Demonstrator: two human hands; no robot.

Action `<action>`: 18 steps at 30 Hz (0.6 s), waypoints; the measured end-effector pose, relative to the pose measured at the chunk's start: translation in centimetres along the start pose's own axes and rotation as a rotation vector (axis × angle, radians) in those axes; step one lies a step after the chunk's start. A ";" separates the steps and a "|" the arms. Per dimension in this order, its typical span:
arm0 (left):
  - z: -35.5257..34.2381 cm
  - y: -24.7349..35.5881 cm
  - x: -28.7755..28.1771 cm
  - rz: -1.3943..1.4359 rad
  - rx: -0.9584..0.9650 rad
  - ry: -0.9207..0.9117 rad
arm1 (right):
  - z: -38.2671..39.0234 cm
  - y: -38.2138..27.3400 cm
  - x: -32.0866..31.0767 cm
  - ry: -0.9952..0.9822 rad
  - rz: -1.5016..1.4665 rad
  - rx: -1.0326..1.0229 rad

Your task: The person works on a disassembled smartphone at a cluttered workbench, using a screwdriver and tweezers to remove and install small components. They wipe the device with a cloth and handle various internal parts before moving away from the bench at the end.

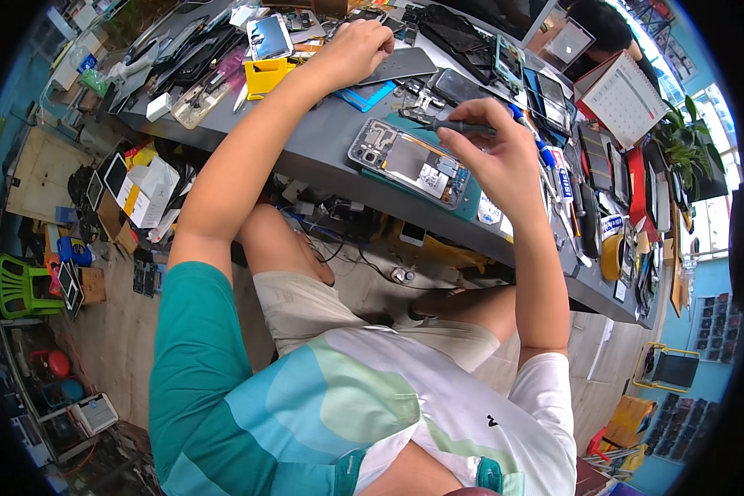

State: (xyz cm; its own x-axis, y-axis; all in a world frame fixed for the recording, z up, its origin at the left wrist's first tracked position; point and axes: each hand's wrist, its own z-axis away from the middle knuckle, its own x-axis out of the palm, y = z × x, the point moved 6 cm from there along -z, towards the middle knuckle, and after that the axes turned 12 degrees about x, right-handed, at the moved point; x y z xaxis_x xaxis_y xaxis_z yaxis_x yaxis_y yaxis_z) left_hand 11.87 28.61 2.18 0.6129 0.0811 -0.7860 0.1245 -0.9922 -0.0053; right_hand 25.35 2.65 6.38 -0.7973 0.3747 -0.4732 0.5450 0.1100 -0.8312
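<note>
An opened smartphone (405, 157) lies on a green mat (471, 197) at the desk's front edge, its circuit board and inner frame bare. Above its right end, my right hand (498, 149) grips a dark, slim screwdriver (469, 127) in a pinch, its thin tip pointing left over the phone. My left hand (362, 51) reaches farther back, over a dark grey phone back panel (401, 64). Its fingers are curled together; whatever they hold, if anything, is hidden. Small metal parts (422, 97) lie between the opened phone and that panel.
A yellow holder (267, 78) and a blue tray (367, 97) sit near my left forearm. Phones, tubes and tools crowd the right side, beside a desk calendar (620, 97) and a plant (684, 136). Boxes and a green chair (25, 285) stand at floor level on the left.
</note>
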 end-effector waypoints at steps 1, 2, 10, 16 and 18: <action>0.1 0.6 -0.7 0.009 0.034 0.030 | -0.5 0.0 0.6 -0.028 0.031 0.009; 0.4 1.1 -1.3 0.021 0.030 0.017 | -1.0 0.0 1.1 -0.056 0.063 0.017; 4.9 8.2 -5.0 0.382 0.083 -0.120 | -2.4 0.8 2.5 -0.104 0.192 0.024; 5.8 9.8 -4.7 0.466 0.052 -0.161 | -2.5 0.5 2.6 -0.107 0.214 0.036; 5.9 9.8 -4.5 0.475 0.047 -0.151 | -2.6 0.3 2.6 -0.118 0.242 0.043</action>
State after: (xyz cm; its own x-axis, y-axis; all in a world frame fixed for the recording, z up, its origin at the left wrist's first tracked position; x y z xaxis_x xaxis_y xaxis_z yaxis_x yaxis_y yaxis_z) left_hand 5.74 17.97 2.05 0.4732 -0.3918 -0.7890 -0.1780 -0.9197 0.3500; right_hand 24.14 6.02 5.65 -0.6711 0.2747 -0.6886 0.7141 -0.0100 -0.7000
